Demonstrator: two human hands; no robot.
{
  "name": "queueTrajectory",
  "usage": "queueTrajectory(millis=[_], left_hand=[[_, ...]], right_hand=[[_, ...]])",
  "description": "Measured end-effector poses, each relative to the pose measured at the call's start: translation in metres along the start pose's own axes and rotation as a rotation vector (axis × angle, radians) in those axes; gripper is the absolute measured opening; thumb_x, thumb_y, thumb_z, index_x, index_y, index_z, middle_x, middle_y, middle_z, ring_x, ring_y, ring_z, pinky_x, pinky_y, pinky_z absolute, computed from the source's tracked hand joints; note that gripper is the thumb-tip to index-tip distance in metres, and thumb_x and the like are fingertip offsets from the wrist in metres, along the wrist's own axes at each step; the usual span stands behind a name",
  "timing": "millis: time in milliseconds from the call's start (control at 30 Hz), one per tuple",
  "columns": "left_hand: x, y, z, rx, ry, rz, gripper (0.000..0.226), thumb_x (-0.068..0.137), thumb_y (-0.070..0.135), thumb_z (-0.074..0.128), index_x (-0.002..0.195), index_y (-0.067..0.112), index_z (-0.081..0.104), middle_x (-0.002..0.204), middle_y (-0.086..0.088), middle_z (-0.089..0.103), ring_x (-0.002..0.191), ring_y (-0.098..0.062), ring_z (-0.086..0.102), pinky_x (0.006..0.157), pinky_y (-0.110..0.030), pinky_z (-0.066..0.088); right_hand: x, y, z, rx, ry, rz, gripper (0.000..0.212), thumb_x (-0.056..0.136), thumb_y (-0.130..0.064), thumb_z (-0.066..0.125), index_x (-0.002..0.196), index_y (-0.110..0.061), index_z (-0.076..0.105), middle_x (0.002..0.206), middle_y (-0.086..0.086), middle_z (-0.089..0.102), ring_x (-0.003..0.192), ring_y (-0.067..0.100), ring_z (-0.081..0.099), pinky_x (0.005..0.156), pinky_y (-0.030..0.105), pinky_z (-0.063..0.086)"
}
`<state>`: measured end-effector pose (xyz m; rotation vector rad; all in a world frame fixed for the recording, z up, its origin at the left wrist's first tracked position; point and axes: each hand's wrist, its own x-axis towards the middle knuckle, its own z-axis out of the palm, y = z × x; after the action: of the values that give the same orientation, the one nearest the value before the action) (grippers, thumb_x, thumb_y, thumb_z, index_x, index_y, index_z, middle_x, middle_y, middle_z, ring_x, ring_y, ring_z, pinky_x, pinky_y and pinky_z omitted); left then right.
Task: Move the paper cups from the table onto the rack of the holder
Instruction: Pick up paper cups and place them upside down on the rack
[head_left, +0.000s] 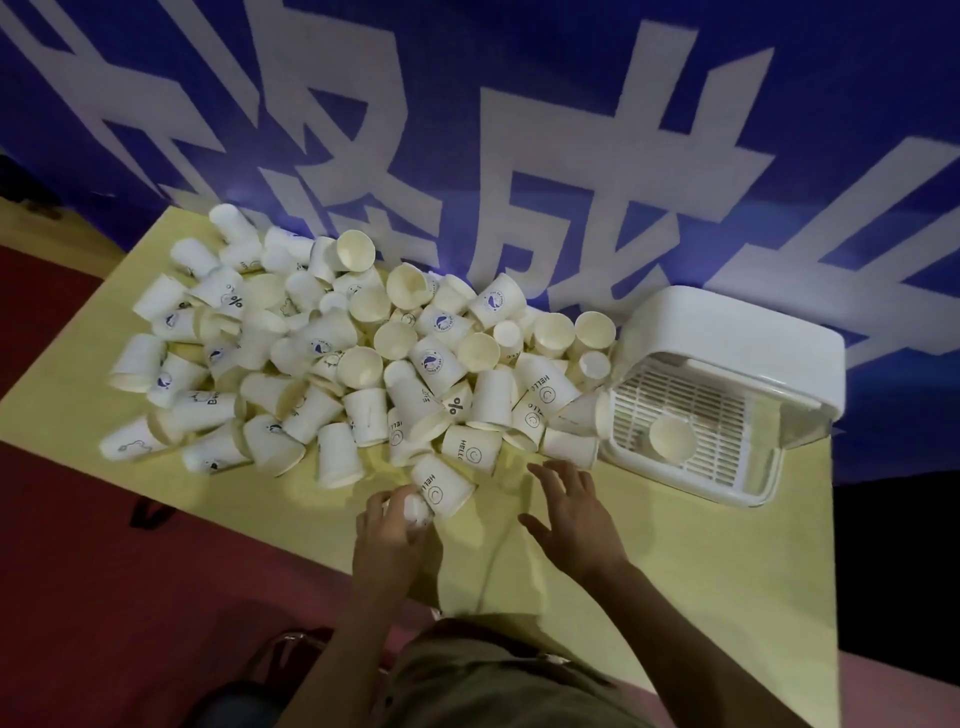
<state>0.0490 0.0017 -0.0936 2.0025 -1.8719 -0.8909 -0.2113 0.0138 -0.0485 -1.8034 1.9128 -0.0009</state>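
A big heap of white paper cups (363, 358) covers the yellow table (701, 571). At the right stands the white holder (737, 338), lid raised, with a slatted rack (691, 410) inside. One cup (672, 437) sits on that rack. My left hand (395, 535) grips the base of a "HELLO" cup (444, 486) lying at the heap's near edge. Just to the right, my right hand (574, 514) hovers with spread fingers and holds nothing, close to a cup lying on its side (569, 448).
A blue banner with large white characters (519, 156) hangs right behind the table. Red floor (78, 571) lies to the left. Bare yellow tabletop shows in front of the holder and around my hands. The table's near edge runs diagonally below my arms.
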Motion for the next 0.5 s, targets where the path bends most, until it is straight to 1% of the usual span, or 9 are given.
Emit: queueTrajectory(millis=[100, 233, 300, 333, 367, 433, 500], left_hand=[[0.007, -0.007, -0.009, -0.011, -0.016, 0.015, 0.052, 0.083, 0.033, 0.08, 0.128, 0.014, 0.061, 0.119, -0.01, 0.056, 0.102, -0.034, 0.054, 0.078, -0.045, 0.051], [0.016, -0.021, -0.026, -0.043, -0.083, 0.027, 0.054, 0.076, 0.031, 0.083, 0.12, 0.018, 0.054, 0.11, -0.001, 0.053, 0.093, -0.025, 0.057, 0.07, -0.037, 0.049], [0.018, -0.032, -0.034, -0.036, -0.127, -0.034, 0.055, 0.074, 0.035, 0.085, 0.111, 0.022, 0.046, 0.107, 0.005, 0.047, 0.086, -0.015, 0.054, 0.061, -0.028, 0.043], [0.017, -0.039, -0.038, -0.036, -0.154, -0.078, 0.057, 0.074, 0.037, 0.086, 0.108, 0.025, 0.041, 0.107, 0.008, 0.044, 0.084, -0.011, 0.052, 0.057, -0.021, 0.039], [0.016, -0.045, -0.04, -0.035, -0.181, -0.119, 0.06, 0.073, 0.037, 0.086, 0.106, 0.026, 0.037, 0.107, 0.008, 0.041, 0.084, -0.009, 0.051, 0.055, -0.018, 0.036], [0.012, -0.058, -0.043, -0.013, -0.23, -0.149, 0.061, 0.073, 0.037, 0.084, 0.108, 0.024, 0.036, 0.109, 0.007, 0.038, 0.088, -0.011, 0.052, 0.055, -0.02, 0.04], [0.009, -0.071, -0.041, 0.108, -0.283, -0.089, 0.063, 0.076, 0.039, 0.08, 0.12, 0.015, 0.043, 0.115, 0.003, 0.037, 0.1, -0.014, 0.048, 0.067, -0.022, 0.044]], right_hand=[[0.011, -0.017, 0.013, 0.001, -0.021, 0.024, 0.076, 0.094, -0.056, 0.063, 0.156, -0.027, 0.029, 0.155, 0.002, 0.031, 0.137, 0.027, 0.037, 0.102, 0.042, 0.052], [0.025, -0.05, 0.033, 0.043, -0.012, 0.016, 0.079, 0.089, -0.059, 0.065, 0.153, -0.025, 0.033, 0.144, 0.003, 0.037, 0.127, 0.029, 0.042, 0.09, 0.043, 0.055], [0.029, -0.068, 0.045, 0.056, -0.021, 0.013, 0.08, 0.088, -0.06, 0.066, 0.151, -0.024, 0.033, 0.143, 0.005, 0.037, 0.126, 0.028, 0.042, 0.087, 0.042, 0.055], [0.031, -0.076, 0.052, 0.055, -0.029, 0.022, 0.081, 0.088, -0.06, 0.066, 0.151, -0.023, 0.033, 0.144, 0.006, 0.036, 0.127, 0.028, 0.041, 0.089, 0.042, 0.055], [0.033, -0.082, 0.057, 0.047, -0.036, 0.041, 0.081, 0.088, -0.06, 0.065, 0.152, -0.022, 0.032, 0.146, 0.006, 0.035, 0.129, 0.029, 0.041, 0.093, 0.041, 0.054], [0.037, -0.09, 0.066, 0.037, -0.042, 0.108, 0.081, 0.09, -0.06, 0.062, 0.153, -0.022, 0.029, 0.151, 0.005, 0.032, 0.132, 0.029, 0.039, 0.1, 0.043, 0.05], [0.041, -0.092, 0.073, 0.047, -0.047, 0.166, 0.081, 0.091, -0.06, 0.06, 0.155, -0.024, 0.026, 0.153, 0.003, 0.032, 0.134, 0.029, 0.039, 0.103, 0.045, 0.047]])
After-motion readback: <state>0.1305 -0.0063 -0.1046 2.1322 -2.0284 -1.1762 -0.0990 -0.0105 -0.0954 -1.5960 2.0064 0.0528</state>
